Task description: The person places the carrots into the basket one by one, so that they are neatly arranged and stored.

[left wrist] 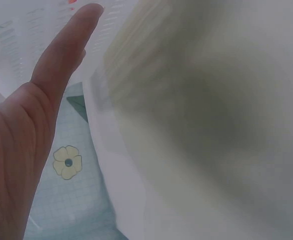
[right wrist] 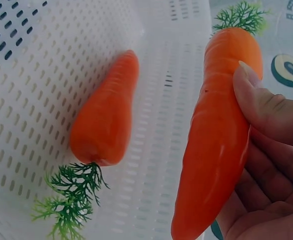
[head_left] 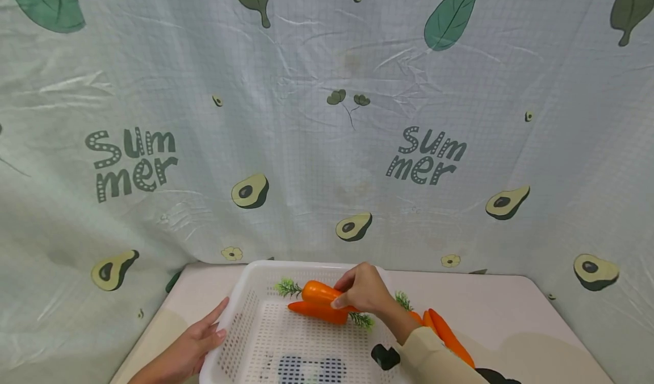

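My right hand (head_left: 364, 289) holds an orange toy carrot (right wrist: 216, 125) with a green leafy top above the white plastic basket (head_left: 242, 316). In the right wrist view the thumb (right wrist: 274, 110) lies across the carrot's thick end, the other fingers behind it. A second carrot (right wrist: 106, 112) lies on the perforated basket floor, its leaves (right wrist: 74, 195) pointing the opposite way. At the basket's left side, my left hand (head_left: 191, 344) touches the rim with its fingers extended. The left wrist view shows one straight finger (left wrist: 66, 47) against the basket wall.
More orange carrots (head_left: 449, 336) lie on the pale table (head_left: 506, 310) right of the basket, partly behind the right sleeve (head_left: 434, 355). A black object (head_left: 385, 357) shows beside that sleeve. A printed sheet (head_left: 306, 145) hangs behind the table.
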A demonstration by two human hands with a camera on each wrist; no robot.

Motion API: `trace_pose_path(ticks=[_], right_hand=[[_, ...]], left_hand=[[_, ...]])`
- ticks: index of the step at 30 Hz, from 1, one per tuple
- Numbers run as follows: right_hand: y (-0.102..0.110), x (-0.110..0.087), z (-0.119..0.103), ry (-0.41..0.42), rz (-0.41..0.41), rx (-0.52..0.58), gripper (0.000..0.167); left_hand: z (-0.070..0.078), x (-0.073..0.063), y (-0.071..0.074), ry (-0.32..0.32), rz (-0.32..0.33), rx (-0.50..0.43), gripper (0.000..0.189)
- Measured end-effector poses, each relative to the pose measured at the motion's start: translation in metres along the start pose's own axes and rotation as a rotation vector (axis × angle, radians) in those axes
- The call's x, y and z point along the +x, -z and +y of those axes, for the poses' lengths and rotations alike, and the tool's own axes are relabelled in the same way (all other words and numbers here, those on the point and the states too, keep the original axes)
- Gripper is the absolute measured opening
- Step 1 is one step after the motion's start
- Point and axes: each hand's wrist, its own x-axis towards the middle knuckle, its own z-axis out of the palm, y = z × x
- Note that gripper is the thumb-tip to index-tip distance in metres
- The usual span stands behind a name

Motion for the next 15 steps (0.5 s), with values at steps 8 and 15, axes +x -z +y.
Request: trace_pose_path(ticks=[8,15], right_hand=[[-0.0069,0.0037,0.0013,-0.025,-0.004,-0.020,0.020],[-0.0106,0.0052,0.0037,-0.023,0.001,-0.037,0.021]], left_hand=[[-0.0024,-0.0011,0.0030,-0.029,-0.046,-0.018,0.083],[0.0002,0.0003,-0.0007,0.008,0.017,0.002,0.086]])
